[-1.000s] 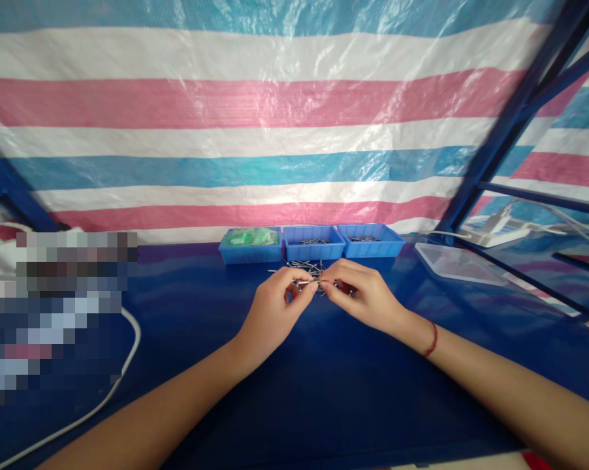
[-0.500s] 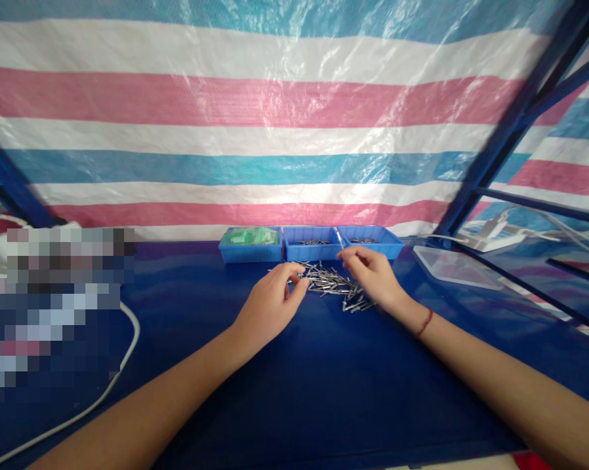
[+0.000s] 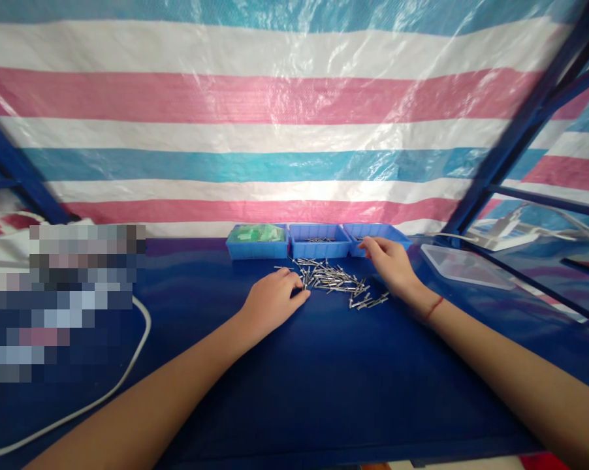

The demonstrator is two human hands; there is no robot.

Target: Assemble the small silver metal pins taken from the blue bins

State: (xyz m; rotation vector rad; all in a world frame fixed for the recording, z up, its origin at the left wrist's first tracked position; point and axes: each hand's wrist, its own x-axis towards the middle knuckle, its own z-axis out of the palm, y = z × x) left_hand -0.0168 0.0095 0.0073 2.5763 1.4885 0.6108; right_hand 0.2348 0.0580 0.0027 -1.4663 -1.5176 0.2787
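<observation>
Silver blind rivets [image 3: 331,277] lie in a loose pile on the blue tabletop [image 3: 294,391]. At the pile's left edge, my left hand [image 3: 275,297] rests low with curled fingers, thumb and fingertips closed about a rivet [image 3: 305,284]. My right hand [image 3: 390,261] is over the front of the right blue bin [image 3: 399,236], its fingertips pinched together; what they hold, if anything, is hidden. The middle blue bin [image 3: 320,250] has several rivets at its bottom. A left blue bin [image 3: 256,250] holds green-and-clear packets [image 3: 260,232].
A clear plastic lid [image 3: 465,266] lies right of the bins. A white power strip [image 3: 505,234] with cables is farther right, by a blue metal frame [image 3: 490,176]. On the left, a white cable [image 3: 145,333] curves past a blurred-out area. Striped sheeting [image 3: 275,130] hangs behind.
My right hand has moved from above the pile to the right bin; the rivet that stood up from its fingers no longer shows. My left hand has lowered, its thumb closer to the pile.
</observation>
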